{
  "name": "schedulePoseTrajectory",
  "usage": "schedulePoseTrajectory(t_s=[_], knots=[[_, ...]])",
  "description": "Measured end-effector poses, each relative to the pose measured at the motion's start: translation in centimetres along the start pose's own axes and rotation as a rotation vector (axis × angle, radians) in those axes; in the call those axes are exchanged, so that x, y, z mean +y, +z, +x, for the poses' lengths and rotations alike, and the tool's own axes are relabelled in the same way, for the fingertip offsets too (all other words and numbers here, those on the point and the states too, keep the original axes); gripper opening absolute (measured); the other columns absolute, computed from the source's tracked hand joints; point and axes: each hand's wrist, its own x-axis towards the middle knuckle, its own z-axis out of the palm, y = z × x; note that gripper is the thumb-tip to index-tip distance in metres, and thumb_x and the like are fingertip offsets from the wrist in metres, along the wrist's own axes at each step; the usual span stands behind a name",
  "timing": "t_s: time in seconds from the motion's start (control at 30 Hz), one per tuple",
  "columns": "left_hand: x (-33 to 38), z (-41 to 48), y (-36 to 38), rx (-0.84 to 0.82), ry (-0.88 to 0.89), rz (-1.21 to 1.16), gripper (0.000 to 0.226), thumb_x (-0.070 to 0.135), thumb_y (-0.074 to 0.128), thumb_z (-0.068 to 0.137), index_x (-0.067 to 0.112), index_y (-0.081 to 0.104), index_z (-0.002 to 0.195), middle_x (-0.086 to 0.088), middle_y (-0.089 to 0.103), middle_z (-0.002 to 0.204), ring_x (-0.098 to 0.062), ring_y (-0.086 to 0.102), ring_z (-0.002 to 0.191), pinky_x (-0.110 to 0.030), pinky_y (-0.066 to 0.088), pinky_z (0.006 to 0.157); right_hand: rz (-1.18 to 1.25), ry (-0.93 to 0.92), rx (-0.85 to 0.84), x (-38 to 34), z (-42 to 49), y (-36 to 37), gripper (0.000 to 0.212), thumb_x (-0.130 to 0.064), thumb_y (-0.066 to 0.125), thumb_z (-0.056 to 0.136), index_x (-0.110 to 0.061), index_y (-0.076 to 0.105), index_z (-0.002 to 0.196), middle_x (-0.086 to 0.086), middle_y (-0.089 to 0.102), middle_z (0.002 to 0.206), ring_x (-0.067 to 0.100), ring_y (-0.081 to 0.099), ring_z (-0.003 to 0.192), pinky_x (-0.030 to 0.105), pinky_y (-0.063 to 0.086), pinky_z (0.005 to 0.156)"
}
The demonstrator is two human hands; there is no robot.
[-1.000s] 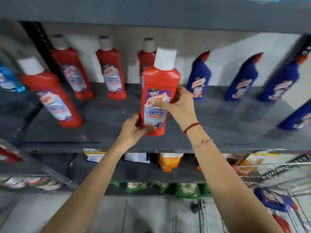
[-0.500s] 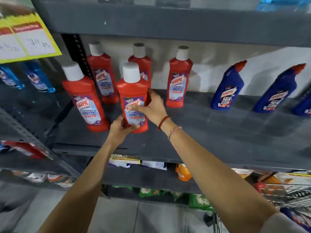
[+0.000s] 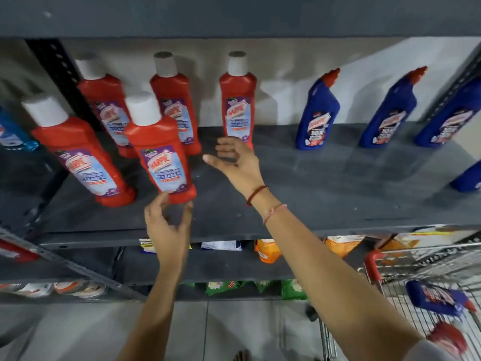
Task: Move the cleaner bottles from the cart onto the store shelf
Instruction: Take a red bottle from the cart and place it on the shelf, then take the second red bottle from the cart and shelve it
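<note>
A red cleaner bottle (image 3: pixel 161 152) with a white cap stands upright on the grey store shelf (image 3: pixel 312 194), in the front row next to another red bottle (image 3: pixel 80 157). Three more red bottles (image 3: pixel 238 105) line the back. Blue cleaner bottles (image 3: pixel 316 115) stand to the right. My left hand (image 3: pixel 168 227) hovers just below and in front of the front bottle, fingers apart, holding nothing. My right hand (image 3: pixel 235 162) is open to the right of that bottle, apart from it. In the wire cart (image 3: pixel 416 272) at the lower right lie a blue bottle (image 3: pixel 437 298) and a red one (image 3: pixel 447 337).
Lower shelves hold orange and green packets (image 3: pixel 265 252). A light blue bottle (image 3: pixel 13 136) sits in the neighbouring bay at the far left, past a black upright post (image 3: pixel 59 82). The grey shelf board above hangs close over the caps. Tiled floor lies below.
Both hands carried the red bottle leftward, stood it on the shelf beside the front red bottle, then let go and drew back. The cart has come into view.
</note>
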Motion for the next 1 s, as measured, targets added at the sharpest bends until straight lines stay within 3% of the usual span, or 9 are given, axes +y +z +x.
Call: schedulePoseTrajectory(t_s=[0.13, 0.23, 0.33, 0.43, 0.5, 0.6, 0.73, 0.83, 1.0], knots=[[3.8, -6.9, 5.1, -0.343, 0.139, -0.034, 0.037, 0.027, 0.067, 0.079, 0.015, 0.058, 0.112, 0.004, 0.052, 0.106, -0.002, 0.051, 0.096, -0.009, 0.044, 0.077, -0.009, 0.004, 0.211, 1.5, -2.8, -8.5, 0.032, -0.018, 0.078, 0.072, -0.011, 0.062, 0.099, -0.001, 0.067, 0.093, 0.012, 0.067, 0.085, 0.019, 0.054, 0.080], [6.6, -10.3, 10.0, -0.621, 0.212, -0.053, 0.031, 0.019, 0.070, 0.078, 0.014, 0.060, 0.107, 0.006, 0.057, 0.102, -0.003, 0.055, 0.096, -0.015, 0.047, 0.081, -0.031, 0.034, 0.405, 3.2, -6.0, -16.1, 0.023, -0.016, 0.077, 0.074, -0.011, 0.064, 0.093, -0.006, 0.067, 0.084, 0.008, 0.066, 0.077, 0.026, 0.054, 0.079], [9.7, -14.1, 14.9, -0.864, 0.319, -0.071, 0.028, 0.013, 0.071, 0.077, 0.011, 0.062, 0.103, 0.000, 0.062, 0.101, -0.002, 0.056, 0.094, -0.007, 0.043, 0.082, -0.040, 0.080, 0.638, 5.3, -10.5, -23.9, 0.020, -0.016, 0.076, 0.075, -0.009, 0.065, 0.090, 0.000, 0.067, 0.079, 0.008, 0.063, 0.072, 0.030, 0.053, 0.073], [12.1, -18.6, 19.7, -1.080, 0.387, -0.070, 0.031, 0.017, 0.067, 0.074, 0.013, 0.062, 0.104, -0.003, 0.064, 0.103, -0.010, 0.060, 0.093, -0.027, 0.051, 0.081, -0.052, 0.167, 0.867, 8.1, -15.5, -31.1, 0.014, -0.021, 0.076, 0.072, -0.021, 0.063, 0.073, -0.010, 0.062, 0.063, 0.006, 0.055, 0.061, 0.033, 0.049, 0.064], [13.2, -21.8, 22.7, -1.201, 0.446, -0.057, 0.034, 0.023, 0.062, 0.072, 0.010, 0.063, 0.104, -0.008, 0.065, 0.103, -0.015, 0.060, 0.095, -0.032, 0.049, 0.084, -0.077, 0.238, 0.956, 9.9, -18.9, -35.0, 0.015, -0.026, 0.074, 0.071, -0.026, 0.060, 0.066, -0.014, 0.059, 0.055, 0.008, 0.053, 0.058, 0.033, 0.047, 0.061], [13.7, -26.9, 26.7, -1.423, 0.465, 0.014, 0.041, 0.030, 0.062, 0.071, 0.007, 0.062, 0.105, -0.012, 0.066, 0.104, -0.019, 0.059, 0.098, -0.025, 0.042, 0.085, -0.112, 0.381, 1.074, 13.2, -23.7, -40.0, 0.019, -0.014, 0.072, 0.076, -0.022, 0.057, 0.067, -0.003, 0.057, 0.060, 0.002, 0.051, 0.054, 0.019, 0.042, 0.056], [12.7, -33.4, 31.0, -1.678, 0.486, 0.250, 0.052, 0.032, 0.066, 0.076, 0.007, 0.053, 0.119, -0.015, 0.058, 0.118, -0.029, 0.054, 0.113, -0.031, 0.037, 0.094, -0.148, 0.673, 1.140, 17.9, -29.0, -44.6, 0.006, -0.011, 0.071, 0.077, -0.011, 0.065, 0.077, 0.008, 0.066, 0.075, 0.016, 0.061, 0.072, 0.022, 0.047, 0.069], [11.0, -38.6, 33.1, -1.870, 0.466, 0.459, 0.061, 0.030, 0.066, 0.081, 0.010, 0.039, 0.133, -0.013, 0.043, 0.138, -0.029, 0.038, 0.130, -0.038, 0.032, 0.105, -0.084, 0.974, 1.103, 22.0, -32.1, -47.5, 0.019, -0.018, 0.070, 0.078, -0.003, 0.064, 0.088, 0.020, 0.068, 0.104, 0.030, 0.064, 0.099, 0.036, 0.051, 0.086], [6.4, -45.4, 34.9, -2.054, 0.332, 0.722, 0.080, 0.044, 0.066, 0.074, 0.013, 0.029, 0.139, -0.010, 0.033, 0.147, -0.027, 0.033, 0.135, -0.047, 0.031, 0.111, -0.032, 1.277, 1.007, 29.9, -34.5, -50.5, 0.047, -0.027, 0.066, 0.081, -0.002, 0.052, 0.118, 0.017, 0.060, 0.120, 0.032, 0.059, 0.109, 0.034, 0.050, 0.088]])
